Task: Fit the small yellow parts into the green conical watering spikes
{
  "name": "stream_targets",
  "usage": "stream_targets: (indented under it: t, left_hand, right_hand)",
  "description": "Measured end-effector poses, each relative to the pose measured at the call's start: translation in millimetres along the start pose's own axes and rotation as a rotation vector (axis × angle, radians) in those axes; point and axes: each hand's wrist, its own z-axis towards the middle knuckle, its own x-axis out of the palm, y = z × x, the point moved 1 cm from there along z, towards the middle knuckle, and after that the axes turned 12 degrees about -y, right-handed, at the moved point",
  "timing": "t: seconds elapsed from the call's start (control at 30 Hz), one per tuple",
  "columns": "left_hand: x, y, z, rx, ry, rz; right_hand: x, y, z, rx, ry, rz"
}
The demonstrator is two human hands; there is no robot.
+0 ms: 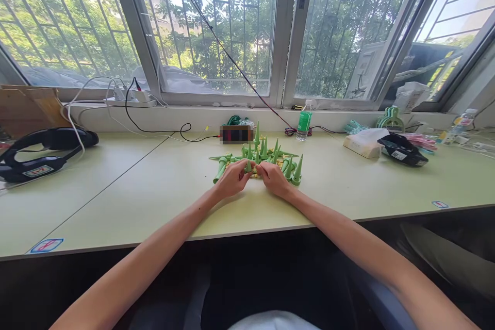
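Observation:
My left hand (232, 179) is closed round a green cone-shaped spike (248, 166), its tip pointing up between the fingers. My right hand (274, 177) is beside it, thumb and fingertips pinched together close to the spike. Whatever the right fingertips hold is too small to make out. Around and behind both hands lies a cluster of similar green plastic spikes (297, 171), some upright and some on their sides. Small yellow pieces (256, 175) are scattered among them.
A device with a blurred screen (235, 135) stands behind the cluster. A water bottle (304, 121) stands behind to the right. Farther right are a tissue box (362, 144) and a black strapped item (402, 148). A black headset (34, 157) and cables lie left.

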Motion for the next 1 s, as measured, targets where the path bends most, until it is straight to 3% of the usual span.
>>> stream_targets:
  t: [0.2, 0.4, 0.83, 1.0]
  left_hand:
    - [-2.8, -10.8, 2.4, -0.117, -0.046, -0.084]
    - [-2.5, -6.8, 4.1, -0.172, -0.074, -0.138]
    - [0.6, -5.1, -2.3, -0.032, -0.002, -0.002]
    - [0.5, -4.3, -3.0, -0.040, 0.025, -0.017]
  right_hand:
    - [-2.6, 5.5, 0.8, 0.022, -0.024, 0.029]
    - [-6.2, 10.2, 1.1, 0.040, -0.014, 0.046]
    - [-4.5, 6.9, -1.1, 0.028, 0.033, 0.030]
    - [-3.5, 6.8, -1.0, 0.035, 0.043, 0.017]
